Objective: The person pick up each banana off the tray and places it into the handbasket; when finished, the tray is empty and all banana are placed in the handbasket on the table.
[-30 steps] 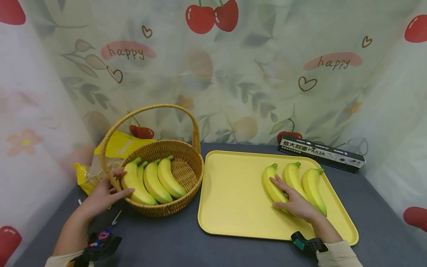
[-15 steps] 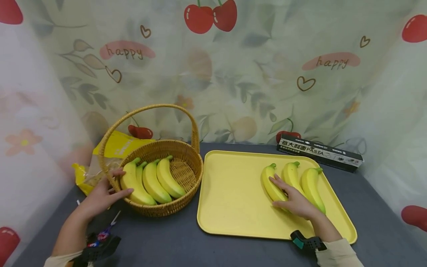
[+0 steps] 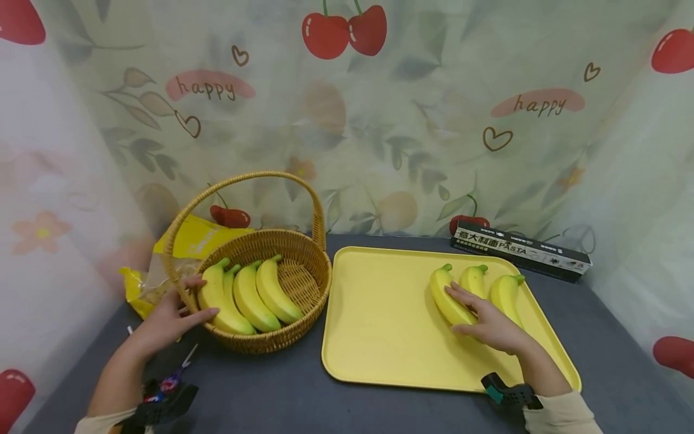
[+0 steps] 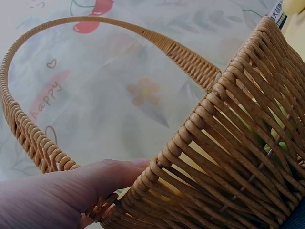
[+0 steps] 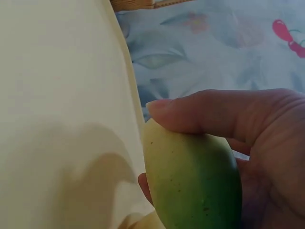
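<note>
Yellow and green-tinged, the banana (image 3: 447,296) is grasped in my right hand (image 3: 490,325), thumb on one side and a fingertip showing at the other, over the right half of the yellow tray (image 3: 379,325); its near end is hidden by my hand, and the right wrist view cuts it off at the bottom edge; I cannot tell whether its underside touches the tray. My hand and arm cover the lower parts of the two other bananas (image 3: 473,279) just beside it; my left hand (image 3: 170,319) grips the left rim of the wicker basket (image 3: 260,345), thumb over the edge, some fingers out of sight; inside lie four bananas (image 3: 252,298), one largely hidden between its neighbours; the basket partly covers the yellow bag (image 3: 192,235).

On the black box (image 3: 520,250) beyond the tray I can read 意大利面 and PASTA, the finer lines being too small; "happy" stands twice on the patterned backdrop (image 3: 374,157); the bag's lettering is too blurred to make out.

My held banana's green stem points away from me, towards the backdrop; its long axis slants from far left to near right; the pair beside it also have their stems at the far end.
</note>
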A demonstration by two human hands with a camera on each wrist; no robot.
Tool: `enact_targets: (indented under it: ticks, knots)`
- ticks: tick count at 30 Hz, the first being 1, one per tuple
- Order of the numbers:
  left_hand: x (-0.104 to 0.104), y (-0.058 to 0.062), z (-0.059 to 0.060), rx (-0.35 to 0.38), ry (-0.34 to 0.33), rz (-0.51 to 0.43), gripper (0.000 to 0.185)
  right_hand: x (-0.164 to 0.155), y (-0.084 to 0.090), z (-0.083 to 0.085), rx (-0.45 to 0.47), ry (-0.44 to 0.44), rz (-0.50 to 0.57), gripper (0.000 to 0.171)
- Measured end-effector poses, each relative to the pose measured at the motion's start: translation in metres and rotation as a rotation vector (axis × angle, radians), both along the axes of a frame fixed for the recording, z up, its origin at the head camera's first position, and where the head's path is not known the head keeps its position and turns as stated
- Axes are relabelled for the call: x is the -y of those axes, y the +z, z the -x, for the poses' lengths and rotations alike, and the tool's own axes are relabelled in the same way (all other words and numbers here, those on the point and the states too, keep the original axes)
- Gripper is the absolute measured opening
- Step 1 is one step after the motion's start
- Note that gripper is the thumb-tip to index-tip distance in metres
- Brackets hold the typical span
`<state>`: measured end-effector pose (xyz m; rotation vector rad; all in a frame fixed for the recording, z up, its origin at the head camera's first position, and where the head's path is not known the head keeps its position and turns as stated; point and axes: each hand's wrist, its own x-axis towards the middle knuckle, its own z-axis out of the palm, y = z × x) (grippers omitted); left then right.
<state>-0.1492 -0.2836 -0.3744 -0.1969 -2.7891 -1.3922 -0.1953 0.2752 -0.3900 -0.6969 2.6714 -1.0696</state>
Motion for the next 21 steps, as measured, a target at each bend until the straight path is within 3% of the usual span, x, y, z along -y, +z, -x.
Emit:
enact_targets:
  ticks: [16,21]
  knots:
    - [-0.003,0.001,-0.001,0.006,0.004,-0.010,0.063,0.022,0.027,-0.003,-0.099,0.078,0.006,0.069]
    - [-0.002,0.000,0.000,0.007,0.006,-0.005,0.063,0.038,0.034,-0.001,-0.088,0.114,0.017,0.072]
